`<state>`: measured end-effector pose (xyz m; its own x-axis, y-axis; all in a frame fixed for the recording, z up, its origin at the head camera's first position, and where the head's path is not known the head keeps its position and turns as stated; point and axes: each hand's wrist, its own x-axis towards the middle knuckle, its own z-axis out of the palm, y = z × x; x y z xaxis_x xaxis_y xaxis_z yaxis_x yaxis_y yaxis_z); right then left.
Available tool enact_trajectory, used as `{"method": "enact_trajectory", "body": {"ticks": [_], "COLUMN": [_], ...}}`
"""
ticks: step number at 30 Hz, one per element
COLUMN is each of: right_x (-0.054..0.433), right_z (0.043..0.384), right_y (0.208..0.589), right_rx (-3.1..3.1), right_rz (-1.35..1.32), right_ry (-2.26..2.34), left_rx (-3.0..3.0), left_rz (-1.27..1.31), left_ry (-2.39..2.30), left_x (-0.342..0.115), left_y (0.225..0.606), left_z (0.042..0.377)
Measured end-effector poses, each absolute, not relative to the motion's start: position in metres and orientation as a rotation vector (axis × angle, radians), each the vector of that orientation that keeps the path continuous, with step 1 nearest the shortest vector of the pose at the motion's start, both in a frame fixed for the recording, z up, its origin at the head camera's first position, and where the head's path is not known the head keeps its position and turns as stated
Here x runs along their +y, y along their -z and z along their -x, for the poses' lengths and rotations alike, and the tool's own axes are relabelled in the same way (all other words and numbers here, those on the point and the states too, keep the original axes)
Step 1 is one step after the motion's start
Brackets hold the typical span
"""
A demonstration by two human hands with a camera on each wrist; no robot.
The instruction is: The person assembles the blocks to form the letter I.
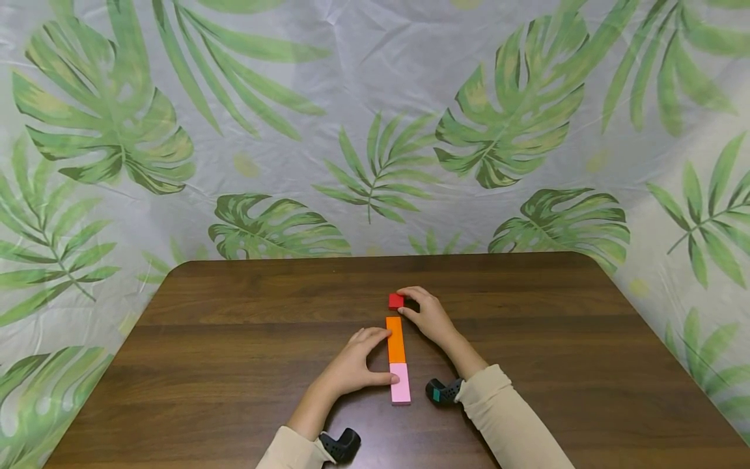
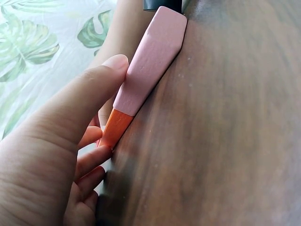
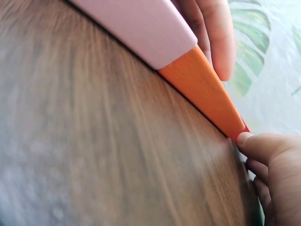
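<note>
An orange block (image 1: 395, 340) and a pink block (image 1: 400, 385) lie end to end in a line on the brown table. Just beyond the orange one, with a small gap in the head view, is a small red block (image 1: 395, 301). My right hand (image 1: 430, 319) pinches the red block between thumb and index finger. Along the left side of the line, my left hand (image 1: 351, 365) touches the pink block with its thumb and the orange block with its index finger. In the right wrist view the red block is mostly hidden behind the orange block (image 3: 204, 92).
The wood-grain table (image 1: 234, 365) has rounded far corners, and a leaf-patterned cloth (image 1: 375, 130) hangs behind it. A black wrist device (image 1: 342, 446) sits on my left wrist, another wrist device (image 1: 442, 392) on my right.
</note>
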<state>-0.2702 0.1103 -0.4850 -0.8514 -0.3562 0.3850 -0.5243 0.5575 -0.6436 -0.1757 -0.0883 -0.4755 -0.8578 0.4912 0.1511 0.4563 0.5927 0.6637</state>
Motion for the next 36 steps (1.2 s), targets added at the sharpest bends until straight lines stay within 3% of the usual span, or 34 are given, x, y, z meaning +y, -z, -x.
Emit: {"method": "enact_trajectory", "body": {"ticks": [36], "right_x": [0.1081], "right_z": [0.2713], "right_y": [0.4852], "right_rx": [-2.626], "right_rz": [-0.808], "right_ry": [-1.160], "left_rx": [2.769], "left_rz": [-0.841], "left_ry": [-1.122], "left_x": [-0.0880], "left_y": [0.4758], "left_z": [0.1759]}}
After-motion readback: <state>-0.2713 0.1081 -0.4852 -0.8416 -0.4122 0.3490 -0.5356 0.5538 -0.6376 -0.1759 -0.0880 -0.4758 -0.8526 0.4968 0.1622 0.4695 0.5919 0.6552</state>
